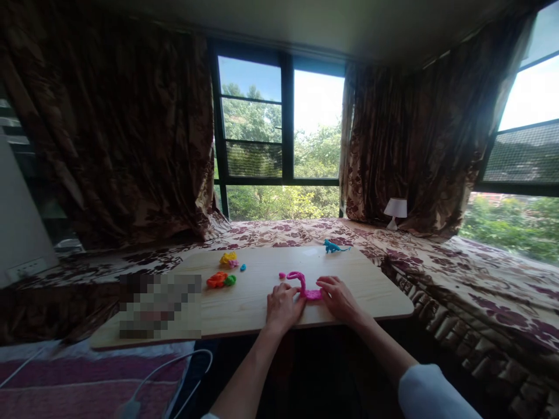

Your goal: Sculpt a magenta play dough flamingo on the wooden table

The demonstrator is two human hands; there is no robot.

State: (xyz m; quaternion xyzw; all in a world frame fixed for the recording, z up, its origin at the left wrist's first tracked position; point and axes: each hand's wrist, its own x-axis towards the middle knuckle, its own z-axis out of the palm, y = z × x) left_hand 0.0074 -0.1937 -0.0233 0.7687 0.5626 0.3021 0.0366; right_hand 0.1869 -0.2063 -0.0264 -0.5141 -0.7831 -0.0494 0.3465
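A pink modelling clay figure (312, 294) lies on the wooden table, with a thick flat body and a thin neck that curls up and over to the left. My left hand (283, 304) grips its left end by the foot of the neck, thumb and fingers closed in. At the other end, my right hand (341, 300) has its fingertips and thumb closed on the clay. My fingers hide both ends of the body. Just left of the curled neck sits a small pink clay lump (282, 276).
Orange clay (217, 280) and green clay (229, 280) lie left on the tabletop (253, 314), with yellow clay (227, 257) and a small blue lump (243, 267) behind. A blue animal figure (332, 247) stands at the far edge. A blurred patch (161, 306) covers the left side.
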